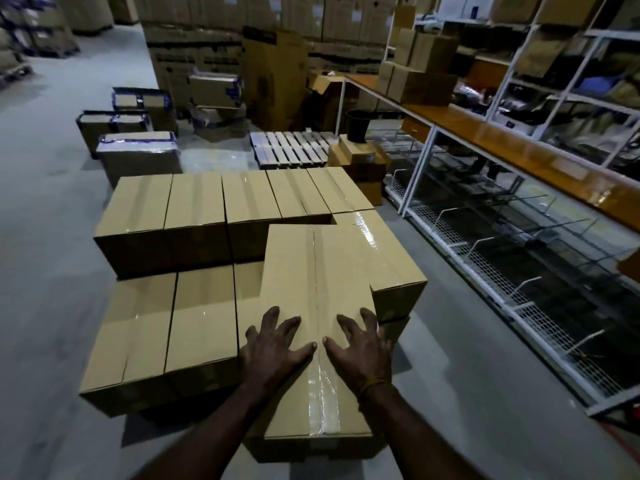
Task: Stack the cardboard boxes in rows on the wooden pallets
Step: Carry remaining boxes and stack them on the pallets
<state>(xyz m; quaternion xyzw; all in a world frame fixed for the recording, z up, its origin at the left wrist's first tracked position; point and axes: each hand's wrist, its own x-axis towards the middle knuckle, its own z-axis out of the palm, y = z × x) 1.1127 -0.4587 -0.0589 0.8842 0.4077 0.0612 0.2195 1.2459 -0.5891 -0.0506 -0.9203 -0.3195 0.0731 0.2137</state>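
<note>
The left hand (277,344) is lying flat with fingers spread on the top face of the nearest cardboard box (313,327), left of its taped centre seam. The right hand (358,348) is lying likewise, fingers spread, just right of the seam, a yellow band showing at the wrist. Neither hand is curling round an edge.

The box is sitting lengthwise on top of the stack, its near end overhanging toward the person. To its left, a lower row of boxes (166,327) is sitting side by side. Behind that, a taller back row (225,202) is running across. Whatever is carrying the stack is hidden beneath it.

Farther back, an unloaded wooden pallet (291,148) is resting on the concrete floor (45,237). White wire shelving (519,258) is standing along the right, and tall cartons (214,39) are lining the rear.
</note>
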